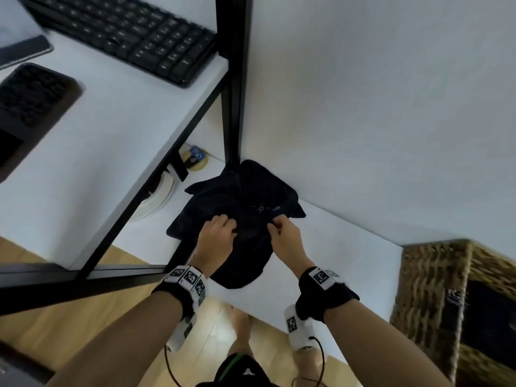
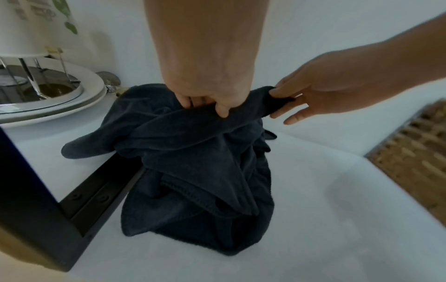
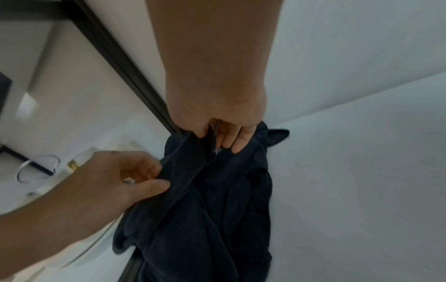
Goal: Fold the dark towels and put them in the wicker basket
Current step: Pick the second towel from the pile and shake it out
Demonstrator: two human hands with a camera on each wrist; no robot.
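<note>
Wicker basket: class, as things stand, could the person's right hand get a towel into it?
Probably yes. The wicker basket stands open-topped on the right hand's side, with only bare white surface between. But both hands now grip the unfolded dark towel.

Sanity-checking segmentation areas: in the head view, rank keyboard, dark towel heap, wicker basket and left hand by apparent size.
1. keyboard, cut off at the top edge
2. wicker basket, cut off at the right edge; close to the keyboard, so the order is unsure
3. dark towel heap, partly hidden by the hands
4. left hand
</note>
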